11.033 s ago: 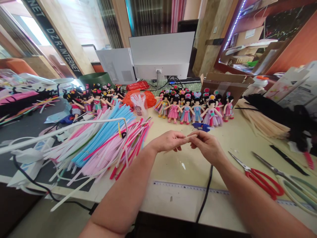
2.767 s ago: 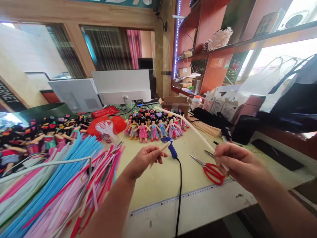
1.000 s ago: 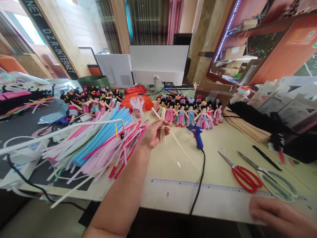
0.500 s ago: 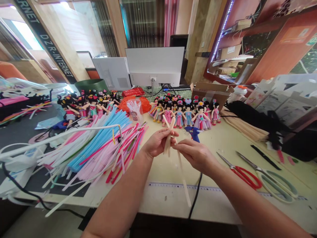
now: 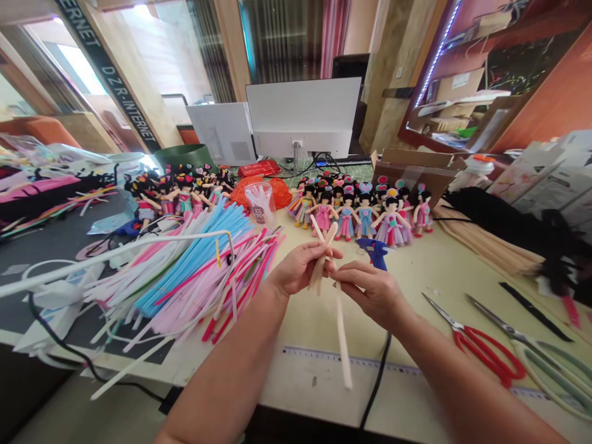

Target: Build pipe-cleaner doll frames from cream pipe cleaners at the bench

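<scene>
My left hand (image 5: pixel 301 266) pinches a small bundle of cream pipe cleaners (image 5: pixel 318 277), crossed at the top with ends hanging below the fingers. Close beside it, my right hand (image 5: pixel 370 288) is closed on a single long cream strand (image 5: pixel 343 345), whose free end hangs down over the ruler. Whether this strand joins the bundle is hidden by the fingers. Just beyond my right hand lies a blue glue gun (image 5: pixel 374 250), its black cord running to the table's front edge. Behind the hands stand several finished dolls (image 5: pixel 346 216) with black hair and colourful skirts.
Pink, white and blue pipe cleaners (image 5: pixel 185 277) are heaped at left, under a white lamp arm (image 5: pixel 139 250). At right lie red-handled scissors (image 5: pixel 490 351) and green-handled scissors (image 5: pixel 546 357). A ruler (image 5: pixel 351 361) runs along the front. A plastic cup (image 5: pixel 260 203) stands behind.
The view has shifted, so the table's things appear further right or left in frame. The hanging strand's lower end has swung left; both hands keep their hold.
</scene>
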A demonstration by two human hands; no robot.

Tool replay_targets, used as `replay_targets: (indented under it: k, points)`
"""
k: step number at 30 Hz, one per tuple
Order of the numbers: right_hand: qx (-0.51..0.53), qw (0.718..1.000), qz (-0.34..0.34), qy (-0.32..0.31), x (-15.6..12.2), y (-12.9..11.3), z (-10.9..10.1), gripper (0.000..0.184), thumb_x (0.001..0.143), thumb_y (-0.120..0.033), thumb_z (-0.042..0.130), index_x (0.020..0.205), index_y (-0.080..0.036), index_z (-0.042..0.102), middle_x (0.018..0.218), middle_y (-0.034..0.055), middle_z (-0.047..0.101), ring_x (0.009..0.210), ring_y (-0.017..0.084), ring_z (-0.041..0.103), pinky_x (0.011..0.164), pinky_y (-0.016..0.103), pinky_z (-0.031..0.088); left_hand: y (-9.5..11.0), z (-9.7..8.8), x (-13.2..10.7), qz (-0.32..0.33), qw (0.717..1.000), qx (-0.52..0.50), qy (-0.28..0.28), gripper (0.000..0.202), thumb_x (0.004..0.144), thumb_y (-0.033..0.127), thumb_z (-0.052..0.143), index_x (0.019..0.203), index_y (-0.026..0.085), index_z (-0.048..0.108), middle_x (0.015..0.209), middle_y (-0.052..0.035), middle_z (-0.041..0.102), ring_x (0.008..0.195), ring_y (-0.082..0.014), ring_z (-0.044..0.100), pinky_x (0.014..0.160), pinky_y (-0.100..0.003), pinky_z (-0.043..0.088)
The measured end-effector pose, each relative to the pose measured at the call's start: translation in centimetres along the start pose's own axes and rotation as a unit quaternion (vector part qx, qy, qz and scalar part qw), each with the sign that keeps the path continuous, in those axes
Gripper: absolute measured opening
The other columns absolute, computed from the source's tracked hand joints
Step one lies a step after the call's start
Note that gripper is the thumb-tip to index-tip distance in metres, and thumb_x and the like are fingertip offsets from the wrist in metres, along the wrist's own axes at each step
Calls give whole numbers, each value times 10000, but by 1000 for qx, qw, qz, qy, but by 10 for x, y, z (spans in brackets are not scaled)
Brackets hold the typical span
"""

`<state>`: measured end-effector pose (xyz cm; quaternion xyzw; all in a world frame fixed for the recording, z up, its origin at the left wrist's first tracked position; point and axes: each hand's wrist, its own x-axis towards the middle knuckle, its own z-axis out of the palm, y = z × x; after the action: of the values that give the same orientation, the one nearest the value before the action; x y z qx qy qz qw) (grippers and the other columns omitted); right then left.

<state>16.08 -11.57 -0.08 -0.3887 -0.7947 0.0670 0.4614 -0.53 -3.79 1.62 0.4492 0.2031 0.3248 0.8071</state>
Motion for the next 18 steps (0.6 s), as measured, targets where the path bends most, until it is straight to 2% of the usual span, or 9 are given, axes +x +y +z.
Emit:
replay_targets:
  k: [2, 5, 7, 10, 14, 18]
  points:
    - [34, 999, 42, -2, -3, 2, 1, 177, 889, -213, 558, 927, -231, 730, 871, 56, 727, 783, 163, 684, 701, 281, 552, 0, -2, 1, 21, 1000, 1, 23, 243, 763, 325, 698, 825, 90, 692, 707, -64, 674, 575, -103, 595, 572, -215, 445]
    - [116, 983, 142, -5, -5, 5, 4, 138, 844, -278, 615, 872, -229, 741, 832, 52, 732, 746, 171, 679, 676, 293, 545, 3, -5, 2, 63, 995, 1, 74, 203, 736, 303, 716, 762, 109, 664, 875, -71, 701, 577, -87, 598, 557, -210, 446]
    - [196, 955, 222, -5, -5, 6, 6, 141, 784, -336, 682, 829, -219, 747, 839, 60, 739, 733, 179, 674, 646, 296, 539, 5, -6, 2, 73, 993, 11, 93, 183, 740, 288, 706, 748, 113, 653, 859, -63, 699, 566, -85, 592, 546, -210, 444]
    - [302, 899, 317, -15, -2, 6, 9, 180, 674, -377, 766, 746, -213, 754, 856, 63, 745, 779, 194, 666, 651, 303, 530, 6, -5, 1, 71, 993, 29, 88, 164, 765, 273, 676, 754, 111, 652, 738, -48, 676, 550, -89, 576, 534, -213, 432]
    - [362, 843, 396, -20, 1, 5, 10, 220, 573, -384, 823, 685, -208, 753, 803, 49, 742, 735, 174, 642, 674, 313, 513, 7, -1, -1, 79, 993, 40, 79, 164, 769, 276, 673, 748, 116, 645, 715, -39, 663, 551, -87, 569, 535, -215, 418]
    - [401, 805, 437, -7, 2, 6, 11, 283, 547, -429, 840, 617, -183, 718, 749, 52, 736, 677, 150, 636, 683, 309, 509, 8, 2, -3, 86, 992, 57, 70, 187, 769, 309, 677, 750, 125, 649, 710, -37, 662, 566, -89, 563, 556, -222, 409]
